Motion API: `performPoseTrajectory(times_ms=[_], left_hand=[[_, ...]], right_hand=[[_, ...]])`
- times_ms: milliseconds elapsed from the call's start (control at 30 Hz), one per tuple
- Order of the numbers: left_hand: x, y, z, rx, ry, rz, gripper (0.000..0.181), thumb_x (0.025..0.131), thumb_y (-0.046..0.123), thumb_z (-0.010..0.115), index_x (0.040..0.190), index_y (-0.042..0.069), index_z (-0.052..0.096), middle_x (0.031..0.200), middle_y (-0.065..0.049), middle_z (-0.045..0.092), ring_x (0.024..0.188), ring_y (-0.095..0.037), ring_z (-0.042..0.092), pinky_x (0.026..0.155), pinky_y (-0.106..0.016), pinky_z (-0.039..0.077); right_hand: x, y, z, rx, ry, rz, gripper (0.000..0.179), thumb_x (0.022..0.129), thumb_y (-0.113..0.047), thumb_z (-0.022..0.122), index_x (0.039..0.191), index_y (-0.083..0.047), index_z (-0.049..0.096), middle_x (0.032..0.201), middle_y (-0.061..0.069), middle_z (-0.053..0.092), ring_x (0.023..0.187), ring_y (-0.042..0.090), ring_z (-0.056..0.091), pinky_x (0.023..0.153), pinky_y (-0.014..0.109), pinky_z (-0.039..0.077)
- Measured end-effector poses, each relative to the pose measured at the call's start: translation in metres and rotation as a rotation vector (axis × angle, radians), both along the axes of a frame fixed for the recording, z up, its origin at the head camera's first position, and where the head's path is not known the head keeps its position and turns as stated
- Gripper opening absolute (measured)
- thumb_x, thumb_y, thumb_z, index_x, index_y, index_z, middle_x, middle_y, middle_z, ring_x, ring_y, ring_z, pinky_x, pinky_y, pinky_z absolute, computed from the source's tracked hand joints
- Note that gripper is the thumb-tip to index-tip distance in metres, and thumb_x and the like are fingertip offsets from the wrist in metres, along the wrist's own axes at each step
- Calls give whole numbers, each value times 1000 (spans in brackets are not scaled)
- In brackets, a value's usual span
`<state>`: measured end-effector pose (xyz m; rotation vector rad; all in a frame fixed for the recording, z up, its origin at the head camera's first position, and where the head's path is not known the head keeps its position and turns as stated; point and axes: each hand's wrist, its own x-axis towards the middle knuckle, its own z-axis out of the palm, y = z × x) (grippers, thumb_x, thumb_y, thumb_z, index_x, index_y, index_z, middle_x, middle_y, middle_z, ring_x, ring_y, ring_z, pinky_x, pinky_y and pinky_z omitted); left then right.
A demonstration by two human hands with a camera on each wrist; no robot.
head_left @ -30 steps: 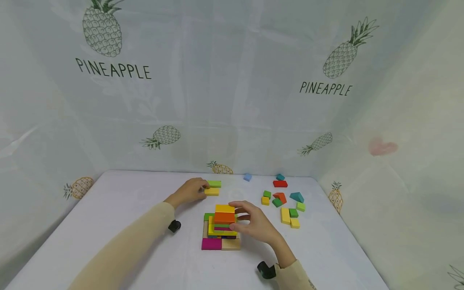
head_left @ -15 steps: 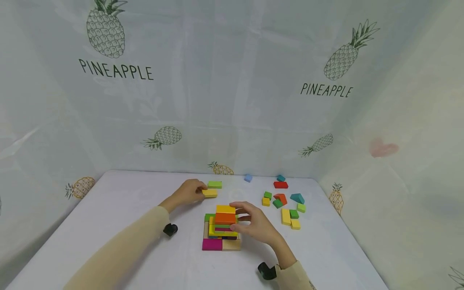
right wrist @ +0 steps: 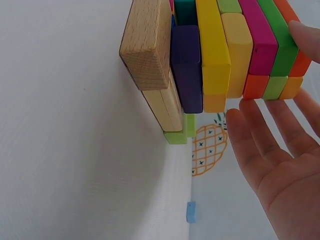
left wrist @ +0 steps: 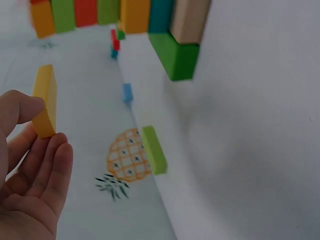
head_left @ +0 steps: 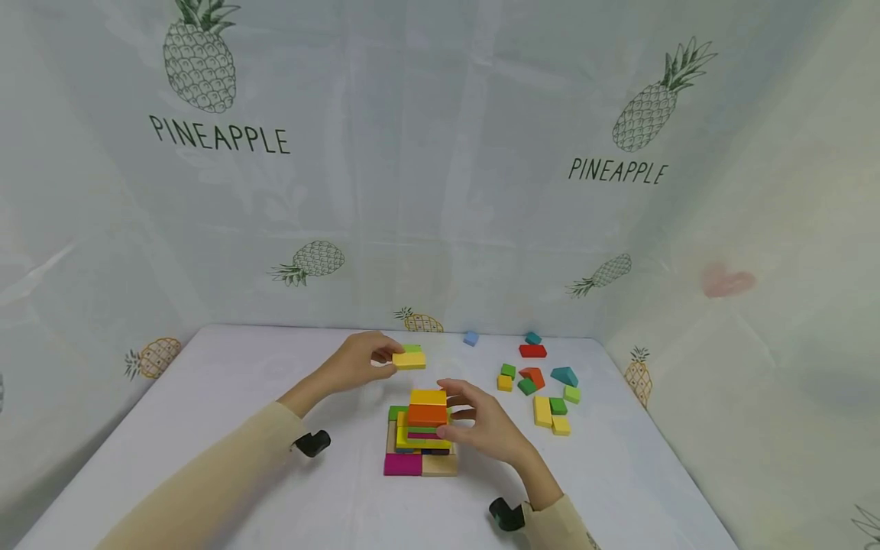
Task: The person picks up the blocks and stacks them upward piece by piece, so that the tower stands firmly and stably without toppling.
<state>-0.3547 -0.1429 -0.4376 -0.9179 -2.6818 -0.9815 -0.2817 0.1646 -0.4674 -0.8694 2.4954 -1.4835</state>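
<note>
We saw the left grip (head_left: 354,363) pinching a yellow block (left wrist: 45,97) between thumb and fingers. The piece was a plain, flat oblong with smooth faces, held off the counter (head_left: 330,504) just beyond the stack (head_left: 428,416). Behind it, a lime block (left wrist: 154,150) lay on the counter. We saw the stack rise in narrowing tiers: magenta and bare wood at the front of the base, then dark purple, yellow, magenta, green, and orange with yellow behind it on top. The right grip (head_left: 490,429) was spread loosely, thumb and fingertips around the stack's upper right end; we could not tell how firmly they touched. Loose blocks (head_left: 532,376) lay farther right.
</note>
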Motion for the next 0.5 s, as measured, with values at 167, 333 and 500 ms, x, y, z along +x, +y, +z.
performPoseTrajectory(times_ms=[167, 333, 500], left_hand=[[21, 8, 13, 23, 16, -89, 32, 94, 13, 82, 125, 13, 75, 114, 2, 72, 99, -13, 71, 92, -35, 63], [34, 17, 16, 13, 19, -153, 32, 94, 12, 82, 125, 13, 75, 113, 3, 72, 99, -12, 72, 91, -37, 63], [42, 24, 18, 12, -12, -161, 30, 94, 12, 82, 123, 16, 76, 113, 6, 72, 99, -11, 70, 92, -40, 63]], right_hand=[[2, -1, 2, -10, 3, -15, 76, 93, -24, 85, 158, -25, 46, 145, 6, 62, 128, 36, 63, 107, 57, 54], [3, -2, 4, -23, 9, -31, 84, 91, -24, 87, 161, -29, 40, 148, 8, 58, 129, 34, 63, 106, 56, 55], [4, -3, 5, -42, 35, -35, 83, 90, -24, 88, 159, -32, 42, 151, 3, 55, 128, 32, 63, 106, 55, 55]])
